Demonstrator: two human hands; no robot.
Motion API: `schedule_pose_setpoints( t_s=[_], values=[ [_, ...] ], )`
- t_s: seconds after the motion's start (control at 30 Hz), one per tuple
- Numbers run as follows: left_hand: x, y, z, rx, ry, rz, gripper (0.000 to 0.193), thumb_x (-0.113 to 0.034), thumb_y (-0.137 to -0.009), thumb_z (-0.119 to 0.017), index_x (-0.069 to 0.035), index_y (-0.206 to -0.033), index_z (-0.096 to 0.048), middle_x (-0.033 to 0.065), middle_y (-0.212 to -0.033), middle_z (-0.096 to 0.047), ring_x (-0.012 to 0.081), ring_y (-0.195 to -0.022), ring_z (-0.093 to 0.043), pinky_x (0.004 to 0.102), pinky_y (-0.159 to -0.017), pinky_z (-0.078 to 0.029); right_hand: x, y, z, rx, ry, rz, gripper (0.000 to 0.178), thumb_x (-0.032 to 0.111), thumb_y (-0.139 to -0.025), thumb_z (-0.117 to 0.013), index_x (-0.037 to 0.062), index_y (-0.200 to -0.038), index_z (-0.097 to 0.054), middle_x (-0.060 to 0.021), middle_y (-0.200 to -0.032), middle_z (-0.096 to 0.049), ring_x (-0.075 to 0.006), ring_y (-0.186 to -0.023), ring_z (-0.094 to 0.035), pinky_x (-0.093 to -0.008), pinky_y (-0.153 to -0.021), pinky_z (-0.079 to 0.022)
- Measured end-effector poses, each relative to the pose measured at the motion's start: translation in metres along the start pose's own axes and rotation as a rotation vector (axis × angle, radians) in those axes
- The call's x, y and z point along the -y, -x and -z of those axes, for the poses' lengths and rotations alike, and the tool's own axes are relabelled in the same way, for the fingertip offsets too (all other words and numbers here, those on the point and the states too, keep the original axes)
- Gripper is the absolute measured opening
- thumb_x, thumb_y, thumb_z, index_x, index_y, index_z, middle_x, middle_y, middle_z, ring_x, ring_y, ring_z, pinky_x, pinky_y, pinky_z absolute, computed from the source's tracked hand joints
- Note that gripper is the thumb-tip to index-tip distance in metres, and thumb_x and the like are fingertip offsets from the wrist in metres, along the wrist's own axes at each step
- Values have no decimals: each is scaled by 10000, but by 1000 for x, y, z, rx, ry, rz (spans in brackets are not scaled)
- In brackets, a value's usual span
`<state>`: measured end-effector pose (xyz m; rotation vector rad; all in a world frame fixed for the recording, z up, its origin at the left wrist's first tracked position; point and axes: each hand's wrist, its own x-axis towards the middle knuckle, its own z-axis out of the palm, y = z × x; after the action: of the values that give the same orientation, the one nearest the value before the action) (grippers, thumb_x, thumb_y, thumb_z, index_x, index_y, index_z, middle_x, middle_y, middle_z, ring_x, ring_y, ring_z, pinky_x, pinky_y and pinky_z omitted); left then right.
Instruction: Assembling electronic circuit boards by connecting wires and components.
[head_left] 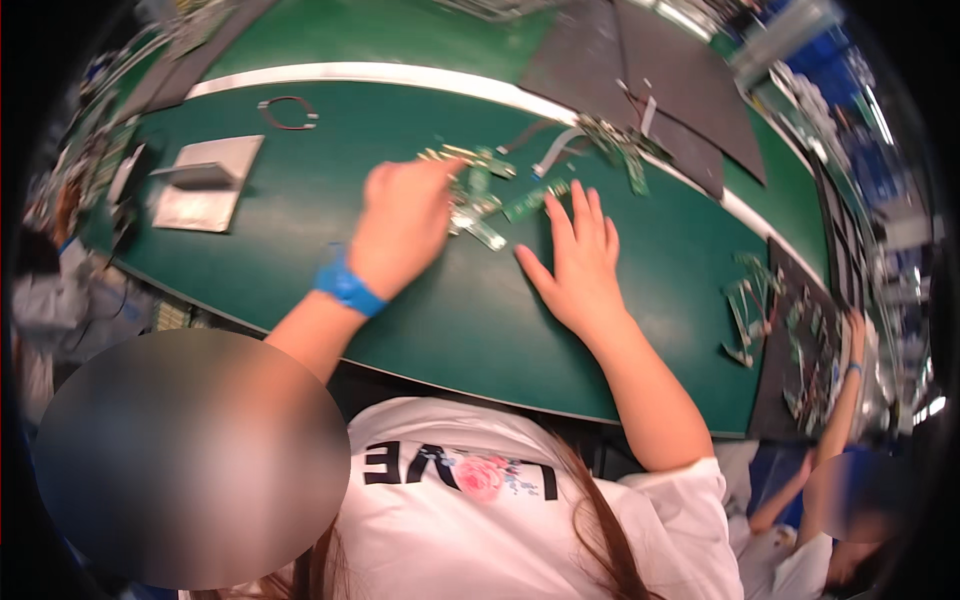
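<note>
Several small green circuit boards (480,180) lie in a loose pile near the middle of the green table (480,320). My left hand (405,220), with a blue band at the wrist, is curled closed at the pile's left side. Its fingertips are partly hidden and blurred, so what they grip, if anything, does not show clearly. My right hand (583,270) is open with its fingers spread. Its fingertips reach the right end of a single narrow circuit board (535,201), just right of the pile; whether they touch it I cannot tell.
Beyond the boards lie a cluster of boards with cables (625,145) and a grey ribbon cable (556,150). A thin cable loop (290,113) and a pale tray-like piece (205,195) are at left. More boards (750,300) lie at right, near another person's arm (845,400).
</note>
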<state>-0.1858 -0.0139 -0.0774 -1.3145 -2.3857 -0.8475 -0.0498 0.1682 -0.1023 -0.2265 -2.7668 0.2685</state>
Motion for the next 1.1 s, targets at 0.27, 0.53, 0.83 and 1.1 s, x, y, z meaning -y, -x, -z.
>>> schedule_pose_setpoints(
  t_s=[0.27, 0.53, 0.83, 1.1],
  values=[
    [-30, 15, -7, 161, 80, -136, 304, -63, -742, -686, -81, -1039, -619, 66, -963, -591, 268, -931, -559, 366, -875, -392, -10, -7, -10, -29, 9, 12, 540, 206, -826, -652, 89, -1313, -450, -130, -1382, -386, -340, -1354, -277, -598, -1042, -236],
    [-38, -20, -24, 116, 502, 73, 240, -115, -789, -659, -52, -1018, -626, 87, -939, -593, 238, -838, -586, 343, -755, -450, -24, -17, 5, -247, -170, 61, 156, 177, -832, -659, 120, -977, -645, -17, -919, -555, -200, -1014, -529, -472, -969, -316],
    [-55, -8, -30, 426, 1320, 324, 542, -16, -769, -724, -22, -1229, -437, 132, -1075, -615, 185, -978, -609, 307, -863, -493, -2, -5, 27, -160, -1697, -311, 225, 216, -987, -488, 30, -1071, -581, -68, -926, -656, -115, -813, -582, -256, -757, -467],
    [-43, -4, -29, 23, 624, -72, 270, 56, -755, -700, 13, -1000, -596, 93, -907, -668, 161, -838, -671, 274, -765, -541, 15, 3, 17, -167, -1497, -186, 229, 261, -1002, -429, 69, -1102, -505, -24, -839, -572, -80, -732, -506, -214, -688, -411]
  ],
)
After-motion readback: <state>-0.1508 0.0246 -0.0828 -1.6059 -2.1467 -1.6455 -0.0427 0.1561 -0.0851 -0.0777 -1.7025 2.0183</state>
